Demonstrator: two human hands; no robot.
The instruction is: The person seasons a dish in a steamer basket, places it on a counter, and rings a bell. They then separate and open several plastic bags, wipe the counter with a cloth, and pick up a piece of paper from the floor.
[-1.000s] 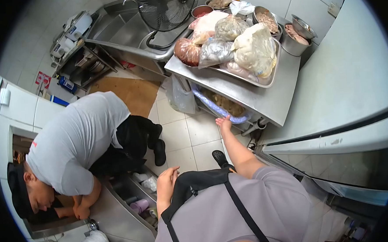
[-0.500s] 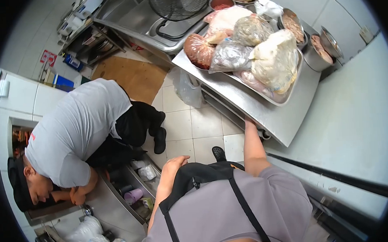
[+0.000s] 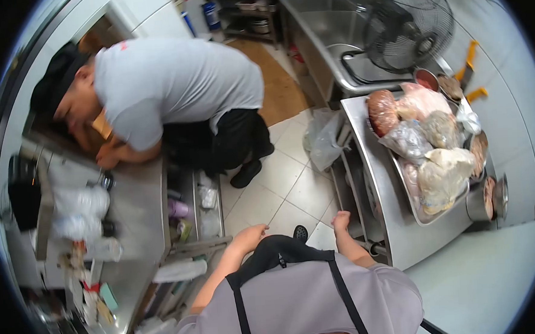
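Observation:
My left hand (image 3: 250, 236) hangs low in front of my black apron (image 3: 287, 247), fingers loosely stretched to the right with nothing visible in them. My right hand (image 3: 341, 221) is beside the near edge of the steel table (image 3: 398, 236), apart from it, fingers curled in and no object showing. On that table a metal tray (image 3: 430, 220) carries several plastic bags of food, among them a pale bag (image 3: 443, 179), a reddish-brown bag (image 3: 384, 112) and a silvery clear bag (image 3: 406, 140).
At left a person (image 3: 178, 81) bends over a steel counter (image 3: 137, 201) above an open drawer (image 3: 209, 200). A plastic bag (image 3: 325, 138) hangs at the table's corner. A fan (image 3: 414, 29) stands by the sink (image 3: 339, 27). Tiled floor (image 3: 281, 193) lies between.
My view has turned left, so the table sits further right. My right hand, hidden under the table edge before, now shows beside it. The other person remains bent over.

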